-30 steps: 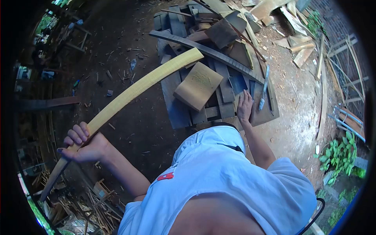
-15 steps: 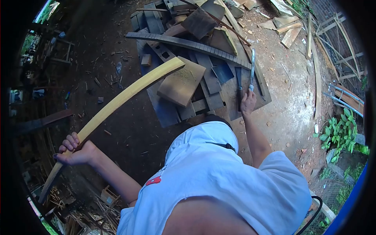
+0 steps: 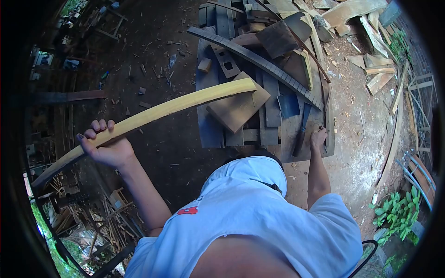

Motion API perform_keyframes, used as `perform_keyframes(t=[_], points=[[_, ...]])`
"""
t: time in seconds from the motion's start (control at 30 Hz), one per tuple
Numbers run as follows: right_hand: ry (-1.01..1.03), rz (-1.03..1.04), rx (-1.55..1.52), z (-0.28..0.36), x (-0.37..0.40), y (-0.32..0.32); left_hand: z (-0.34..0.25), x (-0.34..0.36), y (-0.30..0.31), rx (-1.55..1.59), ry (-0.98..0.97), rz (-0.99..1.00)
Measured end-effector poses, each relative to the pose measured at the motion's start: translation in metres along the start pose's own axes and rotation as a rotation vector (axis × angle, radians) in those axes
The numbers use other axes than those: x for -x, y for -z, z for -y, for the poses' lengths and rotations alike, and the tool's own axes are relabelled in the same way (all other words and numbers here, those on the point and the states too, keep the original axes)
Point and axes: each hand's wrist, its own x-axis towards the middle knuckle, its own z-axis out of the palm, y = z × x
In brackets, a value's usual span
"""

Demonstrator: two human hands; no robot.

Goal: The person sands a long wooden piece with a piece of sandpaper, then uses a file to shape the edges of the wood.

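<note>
My left hand [image 3: 109, 146] is closed around the lower part of a long, curved pale-yellow wooden piece [image 3: 176, 103]. Its far end rests on or just above a square wood block [image 3: 245, 106] on the work table. At the table's right edge, my right hand [image 3: 318, 137] has its fingers drawn together beside a thin dark strip; what they hold, if anything, is hard to make out. Just left of that hand lies a chisel [image 3: 300, 136] with a dark handle. A curved dark beam with evenly spaced cross marks [image 3: 259, 61] crosses the table behind the block.
The low table [image 3: 211, 132] bears boards, a small wood block [image 3: 204, 65] and a dark flat plate [image 3: 289, 105]. Wood offcuts [image 3: 379, 76] lie on the ground at upper right. A leafy plant [image 3: 397, 213] grows at right; scrap wood [image 3: 109, 222] is heaped at lower left.
The view has shifted. The curved piece now slopes less steeply, with my left hand higher. My right hand held a long narrow tool with a pale handle, which I cannot make out now.
</note>
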Motion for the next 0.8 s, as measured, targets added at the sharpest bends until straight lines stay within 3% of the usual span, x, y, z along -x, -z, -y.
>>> perform_keyframes(t=[0.03,0.1,0.17,0.27,0.37,0.4,0.5,0.57,0.8], points=[[-0.057,-0.054,-0.046,0.007,0.006,0.005,-0.001,-0.002,0.005,-0.003,-0.013,-0.01],[-0.092,-0.092,-0.087,0.035,0.017,0.013,-0.003,-0.005,0.023,0.032,0.068,0.214],[0.166,-0.023,-0.337,0.085,0.052,0.025,-0.004,0.0,0.023,0.051,0.06,0.249],[0.37,0.285,-0.237,0.186,0.105,0.042,-0.003,0.009,0.015,0.044,-0.016,0.168],[0.86,0.353,-0.443,0.265,0.142,0.06,-0.005,0.016,0.007,0.004,-0.052,0.129],[0.883,0.509,-0.307,0.294,0.155,0.083,-0.005,0.018,0.005,0.001,-0.054,0.131],[1.221,0.509,-0.445,0.339,0.192,0.124,-0.004,0.021,0.003,-0.021,-0.092,0.128],[1.316,0.549,-0.479,0.344,0.21,0.128,-0.004,0.02,0.002,-0.008,-0.076,0.127],[1.068,0.477,-0.283,0.28,0.157,0.074,0.0,0.017,0.012,-0.049,-0.075,-0.002]])
